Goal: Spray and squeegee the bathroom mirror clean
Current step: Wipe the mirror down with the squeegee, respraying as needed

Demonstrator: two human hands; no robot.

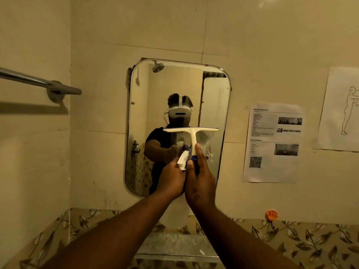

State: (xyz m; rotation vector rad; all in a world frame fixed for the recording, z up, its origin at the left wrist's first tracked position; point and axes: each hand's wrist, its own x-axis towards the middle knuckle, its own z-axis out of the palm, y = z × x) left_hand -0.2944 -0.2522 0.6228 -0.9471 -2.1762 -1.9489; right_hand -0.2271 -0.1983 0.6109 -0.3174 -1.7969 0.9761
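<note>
Holding both tools up in front of the glass, the person stands at the changeover between spraying and wiping. The right hand [200, 183] is closed around the blue grip of a cream plastic T-shaped squeegee [192, 133], index finger laid up along the stem; the blade sits level above that hand, at or very near the glass, though contact cannot be confirmed. The left hand [172, 181], touching the right at the thumb side, is wrapped around a small spray bottle with a white trigger head [183, 160]; only the head shows, the body being hidden in the grip.

The tall, round-cornered, frameless wall mirror [139, 113] hangs directly ahead of the hands, reaching well above them. Wet streaks and droplets show on the glass just right of the squeegee stem, under the blade; the upper part looks dry and hazy.

Judgement: spraying appears at least partly done in the lower centre, and the squeegee step is being set up. The next move calls for the left hand and bottle to clear away, the blade to be pressed flat on the glass, and a steady even pull down across the wetted zone. The top of the mirror likely needs more spray first.

A grey ledge [174, 243] lies below the forearms, a chrome towel bar [38, 82] far to the left, printed paper sheets [272, 142] to the right.
</note>
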